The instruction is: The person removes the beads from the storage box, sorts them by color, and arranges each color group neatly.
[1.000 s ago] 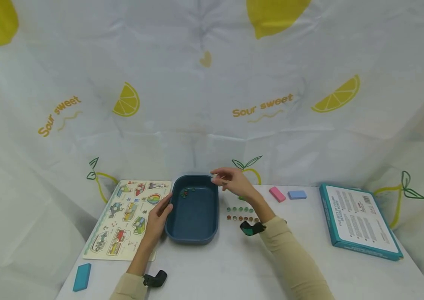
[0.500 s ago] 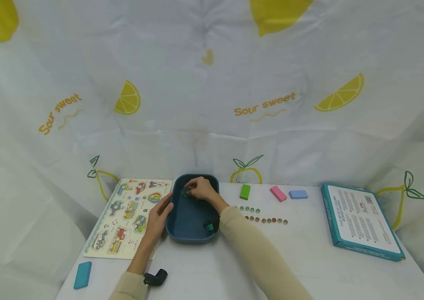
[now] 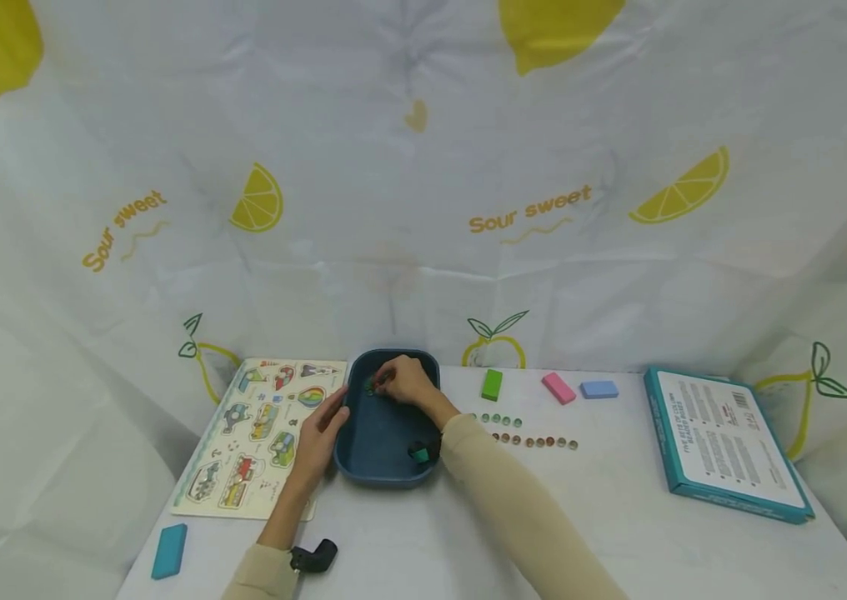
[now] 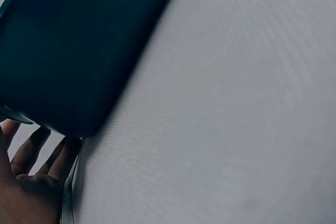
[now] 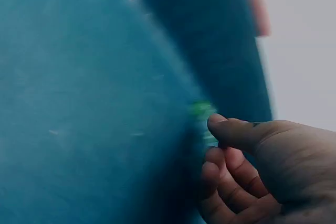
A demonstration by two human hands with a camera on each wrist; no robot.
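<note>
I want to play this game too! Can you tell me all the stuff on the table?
Tray: one, dark blue, middle of the table.
Beads in the tray: a few, green and maybe red, far end; count unclear.
Bead rows: two short rows, green behind brown, right of the tray.
Puzzle board: one, colourful pictures, left of the tray.
Blocks: green, pink, light blue at the back; teal front left.
Box: one, teal and white, far right.
Left hand: rests against the tray's left side.
Right hand: in the tray, fingers at a green bead.
</note>
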